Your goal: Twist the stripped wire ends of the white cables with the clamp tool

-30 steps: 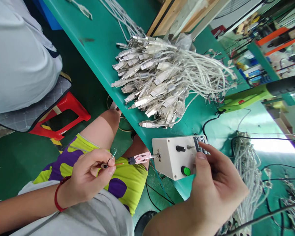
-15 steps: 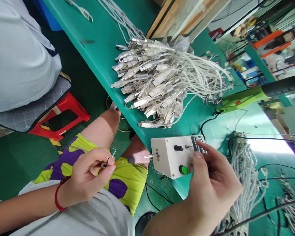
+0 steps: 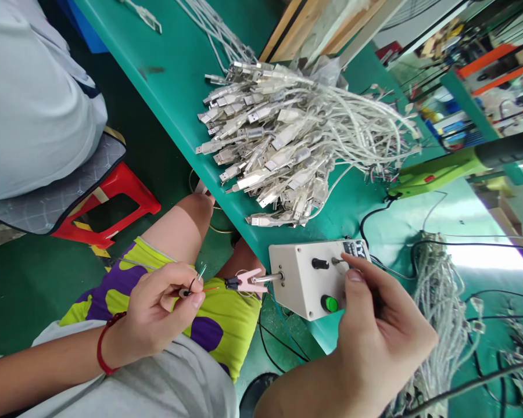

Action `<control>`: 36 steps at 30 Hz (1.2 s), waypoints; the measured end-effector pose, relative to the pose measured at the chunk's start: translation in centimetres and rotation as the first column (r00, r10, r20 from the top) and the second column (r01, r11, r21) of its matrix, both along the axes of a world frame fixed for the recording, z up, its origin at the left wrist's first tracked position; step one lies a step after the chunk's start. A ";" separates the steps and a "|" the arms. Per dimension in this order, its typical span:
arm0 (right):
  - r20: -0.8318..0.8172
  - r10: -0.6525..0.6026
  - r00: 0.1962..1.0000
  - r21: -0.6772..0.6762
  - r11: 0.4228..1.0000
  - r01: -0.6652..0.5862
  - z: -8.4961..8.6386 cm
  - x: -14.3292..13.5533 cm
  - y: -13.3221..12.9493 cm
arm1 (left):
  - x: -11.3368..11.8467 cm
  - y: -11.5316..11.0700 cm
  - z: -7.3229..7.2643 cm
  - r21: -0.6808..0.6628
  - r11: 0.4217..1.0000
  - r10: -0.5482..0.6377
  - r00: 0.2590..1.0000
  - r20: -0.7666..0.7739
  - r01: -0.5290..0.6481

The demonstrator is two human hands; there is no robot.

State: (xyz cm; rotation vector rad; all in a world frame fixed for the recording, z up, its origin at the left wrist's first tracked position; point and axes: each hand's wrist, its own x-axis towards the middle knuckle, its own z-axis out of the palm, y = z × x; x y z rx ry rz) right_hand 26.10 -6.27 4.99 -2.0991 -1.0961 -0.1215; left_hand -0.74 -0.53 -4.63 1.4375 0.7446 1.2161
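My left hand (image 3: 165, 307) is closed in a pinch on a cable end (image 3: 185, 292) with thin loose wires fanning out, among them black, orange and green ones. To its right, a pink clip (image 3: 249, 281) with black tips sits on a metal shaft (image 3: 270, 277) sticking out of a white control box (image 3: 292, 273). The wires and the clip are apart. My right hand (image 3: 379, 325) is at the box, its index fingertip against the small metal toggle switch (image 3: 337, 260) and the thumb close by. A black knob (image 3: 320, 264) and a green button (image 3: 330, 303) share that face.
A large heap of USB cables (image 3: 265, 133) covers the green table (image 3: 165, 110) beyond the box. At the right lie a green-and-black handheld tool (image 3: 440, 171) and a bundle of clear cables (image 3: 436, 302). Another person (image 3: 35, 104) sits at the left on a red stool (image 3: 126, 197).
The pink clip, blurred before, now shows sharply with its jaws visible. My right index finger has moved from the box's label onto the toggle switch. My left hand has stayed put.
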 end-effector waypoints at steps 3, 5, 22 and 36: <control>-0.026 -0.013 1.000 0.051 0.999 0.015 0.0 -0.1 0.2 | 0.1 -0.1 0.0 -0.010 1.000 -0.002 1.000 0.008 0.003; -0.043 -0.015 0.999 0.066 0.998 0.018 0.0 -0.3 0.4 | 0.1 -0.1 0.0 -0.013 1.000 -0.004 1.000 0.017 0.005; -0.209 0.003 0.978 0.217 0.975 0.044 -0.4 -0.1 0.5 | 0.1 -0.3 -0.3 0.002 1.000 0.017 1.000 0.014 -0.017; -0.189 0.036 0.981 0.213 0.977 0.005 -0.5 -0.3 0.7 | -0.2 -0.1 -0.3 0.031 0.999 0.027 0.999 0.025 -0.028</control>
